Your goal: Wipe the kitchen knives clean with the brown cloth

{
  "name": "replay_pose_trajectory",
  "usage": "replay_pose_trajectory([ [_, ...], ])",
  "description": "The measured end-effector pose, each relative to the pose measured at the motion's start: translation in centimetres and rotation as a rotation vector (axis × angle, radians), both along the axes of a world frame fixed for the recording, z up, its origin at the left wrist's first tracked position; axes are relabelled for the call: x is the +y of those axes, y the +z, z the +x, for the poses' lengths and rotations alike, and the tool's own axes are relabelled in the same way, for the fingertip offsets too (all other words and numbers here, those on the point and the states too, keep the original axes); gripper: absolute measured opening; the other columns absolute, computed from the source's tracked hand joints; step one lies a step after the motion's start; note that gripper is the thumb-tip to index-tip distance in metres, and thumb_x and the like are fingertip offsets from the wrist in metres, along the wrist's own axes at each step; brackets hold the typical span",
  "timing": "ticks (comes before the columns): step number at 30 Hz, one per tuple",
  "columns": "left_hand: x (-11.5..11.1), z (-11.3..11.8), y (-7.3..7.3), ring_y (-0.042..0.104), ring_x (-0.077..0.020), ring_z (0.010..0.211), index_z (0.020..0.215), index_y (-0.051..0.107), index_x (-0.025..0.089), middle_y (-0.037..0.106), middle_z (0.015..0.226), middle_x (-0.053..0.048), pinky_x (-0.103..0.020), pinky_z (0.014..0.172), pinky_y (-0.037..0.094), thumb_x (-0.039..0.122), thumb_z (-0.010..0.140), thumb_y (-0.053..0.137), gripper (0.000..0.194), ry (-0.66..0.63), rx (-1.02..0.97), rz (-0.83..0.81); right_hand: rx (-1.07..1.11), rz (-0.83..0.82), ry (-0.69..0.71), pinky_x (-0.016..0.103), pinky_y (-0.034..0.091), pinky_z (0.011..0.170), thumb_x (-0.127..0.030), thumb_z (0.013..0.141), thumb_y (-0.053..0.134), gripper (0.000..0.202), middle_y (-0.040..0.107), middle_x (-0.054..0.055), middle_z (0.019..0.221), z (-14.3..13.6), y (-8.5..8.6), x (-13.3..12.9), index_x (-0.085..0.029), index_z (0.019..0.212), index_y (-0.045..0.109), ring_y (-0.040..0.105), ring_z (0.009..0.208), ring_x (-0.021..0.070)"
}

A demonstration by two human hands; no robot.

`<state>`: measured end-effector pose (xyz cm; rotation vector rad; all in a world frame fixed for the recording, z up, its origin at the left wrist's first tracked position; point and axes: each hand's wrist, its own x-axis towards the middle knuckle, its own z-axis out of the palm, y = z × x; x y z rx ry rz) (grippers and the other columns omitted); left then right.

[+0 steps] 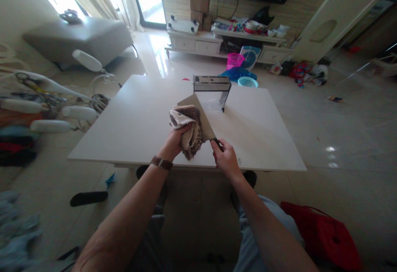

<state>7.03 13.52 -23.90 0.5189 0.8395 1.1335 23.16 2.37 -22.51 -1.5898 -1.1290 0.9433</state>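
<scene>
A wide-bladed cleaver point(206, 125) is held up over the near part of the white table point(139, 119), its blade slanting away to the upper left. My right hand point(226, 156) is closed around its dark handle. In my left hand point(176, 139) is a folded brown and cream cloth point(190, 133), which lies against the left side of the blade and hides part of it. Behind the blade, toward the table's far edge, stands a knife block point(212, 85) with a slotted top and a clear front.
A small red piece point(185, 79) lies near the table's far edge. Beyond are a light blue basket point(247, 82), a pink basket point(235, 60) and a cabinet point(207, 47). A lamp point(51, 126) is at left, a red bag point(325, 234) at lower right.
</scene>
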Motion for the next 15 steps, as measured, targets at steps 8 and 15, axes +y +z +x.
replay_pose_trajectory([
  [8, 0.9, -1.1, -0.2, 0.076, -0.022, 0.083, 0.108, 0.072, 0.015, 0.08, 0.095, -0.007, -0.037, 0.085, 0.063, 0.021, 0.061, 0.092, 0.052, 0.029, -0.001, -0.015, 0.036, -0.005, 0.04, 0.024, 0.037, 0.044, -0.07, 0.089, 0.061, 0.049, 0.05, -0.006, 0.053, 0.0, 0.2, 0.0, -0.021, 0.091, 0.066, 0.044, 0.044, 0.0125],
  [15, 1.1, -1.3, -0.5, 0.077, -0.0223, 0.087, 0.106, 0.072, 0.016, 0.08, 0.099, -0.007, -0.039, 0.091, 0.064, 0.02, 0.067, 0.09, 0.043, 0.055, -0.024, -0.021, 0.001, -0.003, 0.053, 0.025, 0.038, 0.046, -0.067, 0.092, 0.06, 0.046, 0.05, -0.006, 0.052, 0.0, -0.1, -0.2, -0.022, 0.091, 0.067, 0.045, 0.046, 0.0136],
])
